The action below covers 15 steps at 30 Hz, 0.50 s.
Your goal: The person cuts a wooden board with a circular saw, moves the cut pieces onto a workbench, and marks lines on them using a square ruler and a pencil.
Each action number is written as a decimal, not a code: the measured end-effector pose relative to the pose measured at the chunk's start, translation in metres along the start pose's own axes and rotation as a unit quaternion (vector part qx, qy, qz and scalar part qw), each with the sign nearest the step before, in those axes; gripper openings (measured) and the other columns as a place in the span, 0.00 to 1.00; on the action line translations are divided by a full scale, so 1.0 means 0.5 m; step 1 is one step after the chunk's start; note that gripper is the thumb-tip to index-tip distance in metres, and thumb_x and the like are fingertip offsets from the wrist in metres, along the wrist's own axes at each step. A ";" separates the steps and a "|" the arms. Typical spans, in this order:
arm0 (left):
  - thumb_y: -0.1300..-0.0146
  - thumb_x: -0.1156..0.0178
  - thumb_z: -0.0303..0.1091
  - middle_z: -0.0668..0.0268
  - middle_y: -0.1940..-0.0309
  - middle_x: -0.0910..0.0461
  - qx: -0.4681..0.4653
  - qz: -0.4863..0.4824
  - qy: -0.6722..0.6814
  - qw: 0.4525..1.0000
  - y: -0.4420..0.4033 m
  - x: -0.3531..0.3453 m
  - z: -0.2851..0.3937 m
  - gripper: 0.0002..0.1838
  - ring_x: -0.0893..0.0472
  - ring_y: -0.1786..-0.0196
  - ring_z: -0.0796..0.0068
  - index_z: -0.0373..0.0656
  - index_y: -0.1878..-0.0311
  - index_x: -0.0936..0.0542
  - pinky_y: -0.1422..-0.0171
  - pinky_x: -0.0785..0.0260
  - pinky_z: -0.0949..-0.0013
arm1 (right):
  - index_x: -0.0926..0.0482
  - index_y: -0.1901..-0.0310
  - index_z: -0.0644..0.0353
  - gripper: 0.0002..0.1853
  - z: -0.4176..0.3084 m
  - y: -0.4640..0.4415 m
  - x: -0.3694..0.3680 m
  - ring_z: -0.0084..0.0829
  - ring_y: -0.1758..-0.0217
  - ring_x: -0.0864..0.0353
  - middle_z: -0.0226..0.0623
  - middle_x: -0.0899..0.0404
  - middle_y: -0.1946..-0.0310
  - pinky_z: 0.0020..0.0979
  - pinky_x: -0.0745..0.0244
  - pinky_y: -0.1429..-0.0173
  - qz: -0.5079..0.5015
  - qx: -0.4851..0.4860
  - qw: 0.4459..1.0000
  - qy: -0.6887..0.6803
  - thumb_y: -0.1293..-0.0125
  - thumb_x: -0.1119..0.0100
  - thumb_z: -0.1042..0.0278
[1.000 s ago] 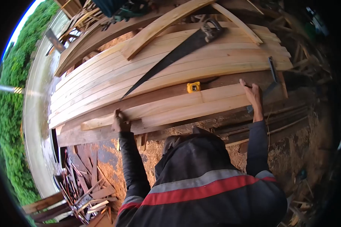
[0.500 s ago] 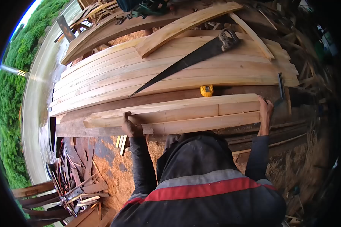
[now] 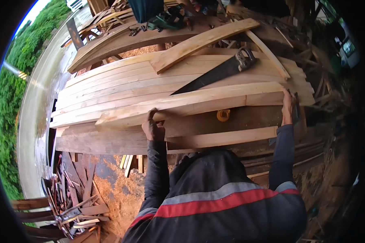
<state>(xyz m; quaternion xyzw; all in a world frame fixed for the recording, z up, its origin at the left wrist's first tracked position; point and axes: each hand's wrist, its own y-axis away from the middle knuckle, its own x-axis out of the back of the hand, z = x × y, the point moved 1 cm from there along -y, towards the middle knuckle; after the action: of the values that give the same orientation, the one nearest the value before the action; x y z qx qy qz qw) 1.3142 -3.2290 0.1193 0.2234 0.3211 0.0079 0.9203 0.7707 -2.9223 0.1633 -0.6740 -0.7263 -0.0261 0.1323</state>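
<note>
A long pale board [image 3: 215, 99] is raised above the dark workbench plank [image 3: 93, 139], held near both ends. My left hand [image 3: 154, 124] is closed round its near edge toward the left. At the right end my right hand [image 3: 288, 104] grips it. Below the board, a yellow tape measure [image 3: 223, 115] sits on the dark plank, partly hidden. A second pale board [image 3: 223, 138] lies along the plank's near edge. The handsaw [image 3: 215, 73] rests on the row of pale boards [image 3: 109, 89], its tip hidden behind the raised board.
A thick loose board [image 3: 202, 42] and a narrow strip [image 3: 269, 56] lie across the back of the row. Wood scraps [image 3: 81, 198] are piled on the ground at lower left. A dark square tool [image 3: 297, 107] is beside my right hand. Part of another person shows at the top.
Both hands have lifted the pale board and moved it away from my body, apart from the second board. It now covers the saw's tip and part of the tape measure.
</note>
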 end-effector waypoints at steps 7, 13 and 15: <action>0.40 0.23 0.42 0.53 0.41 0.30 0.082 0.077 -0.072 0.991 -0.076 -0.092 0.046 0.28 0.25 0.41 0.56 0.51 0.37 0.19 0.42 0.23 0.49 | 0.11 0.50 0.59 0.33 -0.020 -0.088 -0.093 0.55 0.40 0.18 0.54 0.15 0.46 0.45 0.24 0.37 -0.018 0.042 0.948 0.316 0.45 0.31 0.37; 0.40 0.26 0.54 0.59 0.50 0.32 0.108 0.000 -0.145 0.984 -0.129 -0.090 0.055 0.29 0.25 0.50 0.63 0.50 0.40 0.19 0.47 0.23 0.52 | 0.12 0.49 0.59 0.33 -0.009 -0.154 -0.092 0.53 0.45 0.15 0.53 0.12 0.53 0.44 0.22 0.37 -0.106 -0.046 0.956 0.270 0.45 0.32 0.37; 0.39 0.26 0.56 0.61 0.54 0.31 0.102 -0.015 -0.181 0.978 -0.086 -0.075 0.066 0.29 0.24 0.54 0.65 0.50 0.42 0.18 0.50 0.23 0.54 | 0.12 0.48 0.59 0.34 -0.024 -0.118 -0.078 0.53 0.45 0.14 0.53 0.12 0.53 0.45 0.21 0.37 -0.152 -0.070 0.964 0.206 0.44 0.32 0.37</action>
<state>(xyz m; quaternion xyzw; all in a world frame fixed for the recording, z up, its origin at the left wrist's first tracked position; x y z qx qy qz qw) 1.2984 -3.2870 0.1465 0.3092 0.1514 -0.0797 0.9355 0.7166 -2.9681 0.1742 -0.5437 -0.7732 -0.2354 0.2259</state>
